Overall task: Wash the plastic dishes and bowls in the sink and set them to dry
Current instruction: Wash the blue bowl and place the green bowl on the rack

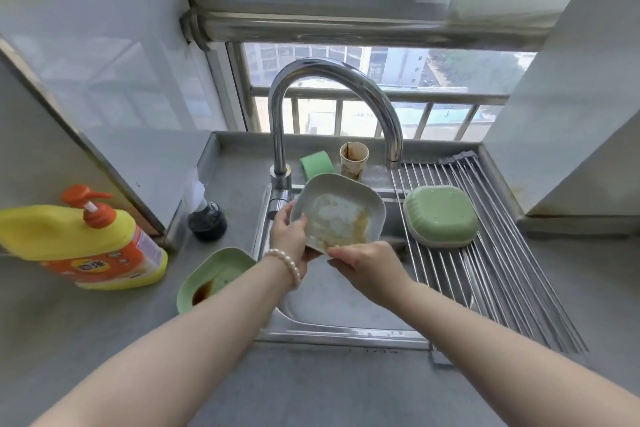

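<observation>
Right now the left hand (289,236) grips the left edge of a soiled pale square dish (337,211), tilted above the sink (346,329); the right hand (367,263) pinches its near rim. Nearby, a green bowl (441,217) lies upside down on the drying rack (502,274), another dirty green dish (211,277) on the counter

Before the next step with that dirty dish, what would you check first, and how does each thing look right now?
1. Grip on the dish: left hand and right hand both hold it: ok.
2. Dish clean: brown residue inside: not ok.
3. Water running from the tap: none visible: not ok.
4. Sponge within reach: likely ok.
5. Free space on the drying rack: ok.
</observation>
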Available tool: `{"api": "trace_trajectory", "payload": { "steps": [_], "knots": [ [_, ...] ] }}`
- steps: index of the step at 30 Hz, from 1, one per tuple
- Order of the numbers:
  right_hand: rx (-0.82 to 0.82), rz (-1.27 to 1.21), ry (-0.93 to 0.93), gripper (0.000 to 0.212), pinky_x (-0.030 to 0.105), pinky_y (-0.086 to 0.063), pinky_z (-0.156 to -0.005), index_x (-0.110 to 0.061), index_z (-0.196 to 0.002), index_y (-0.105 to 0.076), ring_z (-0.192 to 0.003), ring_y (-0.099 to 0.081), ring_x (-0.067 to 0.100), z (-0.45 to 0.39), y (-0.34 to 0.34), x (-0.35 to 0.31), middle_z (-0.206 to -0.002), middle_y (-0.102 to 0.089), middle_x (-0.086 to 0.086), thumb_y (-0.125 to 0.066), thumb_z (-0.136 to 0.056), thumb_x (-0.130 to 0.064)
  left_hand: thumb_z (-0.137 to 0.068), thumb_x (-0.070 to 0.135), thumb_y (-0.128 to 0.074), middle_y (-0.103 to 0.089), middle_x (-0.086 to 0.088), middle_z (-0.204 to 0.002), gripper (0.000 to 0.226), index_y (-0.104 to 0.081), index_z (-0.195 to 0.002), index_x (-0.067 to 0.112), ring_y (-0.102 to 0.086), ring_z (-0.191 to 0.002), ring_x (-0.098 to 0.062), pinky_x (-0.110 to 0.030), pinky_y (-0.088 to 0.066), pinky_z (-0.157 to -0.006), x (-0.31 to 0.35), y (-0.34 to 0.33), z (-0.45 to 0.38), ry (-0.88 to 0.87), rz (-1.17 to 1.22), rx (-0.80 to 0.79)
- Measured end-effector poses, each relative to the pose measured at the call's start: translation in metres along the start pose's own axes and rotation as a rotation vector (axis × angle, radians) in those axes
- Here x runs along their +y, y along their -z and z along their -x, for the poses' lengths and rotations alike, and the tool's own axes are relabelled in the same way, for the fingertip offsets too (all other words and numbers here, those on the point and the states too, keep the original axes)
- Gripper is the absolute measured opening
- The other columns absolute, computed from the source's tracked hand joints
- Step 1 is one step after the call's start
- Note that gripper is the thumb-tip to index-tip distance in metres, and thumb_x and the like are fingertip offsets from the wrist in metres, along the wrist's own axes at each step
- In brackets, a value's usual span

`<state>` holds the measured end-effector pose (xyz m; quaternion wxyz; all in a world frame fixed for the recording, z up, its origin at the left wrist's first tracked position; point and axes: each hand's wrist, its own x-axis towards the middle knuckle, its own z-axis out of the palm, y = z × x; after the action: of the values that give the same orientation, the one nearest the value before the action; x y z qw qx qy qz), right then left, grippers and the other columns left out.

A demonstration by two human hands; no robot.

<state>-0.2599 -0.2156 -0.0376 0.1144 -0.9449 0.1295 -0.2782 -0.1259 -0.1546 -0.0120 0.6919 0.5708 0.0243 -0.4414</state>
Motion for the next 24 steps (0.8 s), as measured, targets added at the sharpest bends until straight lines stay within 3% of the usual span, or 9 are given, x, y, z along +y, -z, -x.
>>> {"api": "trace_trajectory", "payload": {
  "steps": [4, 7, 9, 13, 15, 16, 19, 21, 24],
  "knots": [
    [-0.158, 0.202, 0.211, 0.012, 0.03, -0.055, -0.066, -0.016, -0.063, -0.066, -0.069, -0.067, 0.018, 0.008, 0.014, 0.034, -0.07, -0.068, -0.003, -0.074, -0.072, -0.013, -0.097, 0.008, -0.047, -0.065, -0.012, -0.084, 0.022, -0.059, -0.116, 0.009, -0.063, -0.069, -0.027, -0.034, -0.055, -0.044, 0.021, 0.008, -0.012, 0.118, -0.165, -0.061],
    [-0.14, 0.217, 0.133, 0.019, 0.025, -0.05, -0.051, -0.017, -0.058, -0.062, -0.055, -0.062, 0.02, -0.004, 0.012, 0.017, -0.058, -0.062, -0.003, -0.078, -0.06, -0.005, -0.091, 0.004, -0.049, -0.07, -0.018, -0.087, 0.026, -0.06, -0.113, -0.005, -0.066, -0.075, -0.031, -0.032, -0.057, -0.05, 0.011, 0.002, -0.008, 0.187, -0.059, -0.066],
    [-0.042, 0.15, 0.038, 0.016, 0.02, -0.039, -0.039, -0.016, -0.057, -0.06, -0.043, -0.058, 0.02, -0.013, 0.004, -0.009, -0.051, -0.059, -0.002, -0.068, -0.054, -0.003, -0.087, 0.003, -0.053, -0.067, -0.025, -0.107, 0.035, -0.056, -0.121, -0.005, -0.068, -0.09, -0.037, -0.034, -0.058, -0.059, -0.01, -0.006, 0.0, 0.178, 0.051, -0.101],
    [0.113, -0.142, -0.097, 0.019, 0.023, -0.047, -0.044, -0.016, -0.076, -0.073, -0.053, -0.064, 0.018, -0.008, 0.001, -0.023, -0.064, -0.069, -0.002, -0.054, -0.076, -0.016, -0.098, 0.012, -0.048, -0.068, -0.019, -0.108, 0.025, -0.056, -0.121, 0.011, -0.068, -0.093, -0.036, -0.044, -0.059, -0.072, -0.018, -0.016, 0.015, 0.053, 0.135, -0.108],
    [-0.128, -0.119, -0.11, 0.046, 0.027, -0.052, -0.056, -0.019, -0.084, -0.073, -0.068, -0.067, 0.018, -0.003, 0.018, -0.012, -0.076, -0.072, -0.004, -0.04, -0.094, -0.05, -0.102, 0.02, -0.042, -0.068, -0.013, -0.102, 0.018, -0.057, -0.112, 0.021, -0.068, -0.086, -0.033, -0.044, -0.059, -0.063, -0.007, -0.007, 0.01, 0.01, 0.054, -0.089],
    [-0.322, -0.022, -0.116, 0.074, 0.03, -0.053, -0.067, -0.02, -0.089, -0.071, -0.081, -0.067, 0.018, -0.001, 0.028, -0.006, -0.086, -0.071, -0.004, -0.016, -0.092, -0.068, -0.103, 0.024, -0.04, -0.067, -0.011, -0.102, 0.018, -0.057, -0.107, 0.023, -0.067, -0.085, -0.032, -0.044, -0.058, -0.059, -0.003, 0.0, 0.006, 0.022, -0.015, -0.097],
    [-0.708, 0.306, -0.169, 0.124, 0.033, -0.027, -0.112, -0.011, -0.125, -0.057, -0.127, -0.045, 0.021, -0.008, 0.045, 0.013, -0.132, -0.055, 0.006, 0.031, -0.065, -0.075, -0.103, 0.033, -0.037, -0.068, -0.012, -0.104, 0.024, -0.058, -0.11, 0.022, -0.066, -0.086, -0.032, -0.047, -0.056, -0.066, -0.003, 0.009, 0.01, 0.147, -0.193, -0.207],
    [-0.771, 0.288, -0.36, 0.111, 0.037, -0.007, -0.12, -0.004, -0.147, -0.027, -0.145, -0.018, 0.022, -0.018, 0.04, 0.018, -0.156, -0.024, 0.013, 0.018, -0.074, -0.075, -0.102, 0.038, -0.036, -0.069, -0.01, -0.103, 0.03, -0.058, -0.114, 0.021, -0.067, -0.084, -0.028, -0.043, -0.057, -0.067, -0.013, 0.005, 0.013, 0.199, -0.212, -0.289],
    [-0.833, 0.009, -0.479, 0.079, 0.038, 0.007, -0.119, -0.011, -0.153, 0.004, -0.146, 0.013, 0.017, -0.031, 0.022, 0.007, -0.16, 0.013, 0.007, -0.012, -0.095, -0.062, -0.101, 0.045, -0.032, -0.068, -0.003, -0.115, 0.037, -0.057, -0.12, 0.025, -0.066, -0.097, -0.023, -0.043, -0.058, -0.07, -0.023, -0.003, 0.013, 0.226, -0.151, -0.382]
  ]
}}
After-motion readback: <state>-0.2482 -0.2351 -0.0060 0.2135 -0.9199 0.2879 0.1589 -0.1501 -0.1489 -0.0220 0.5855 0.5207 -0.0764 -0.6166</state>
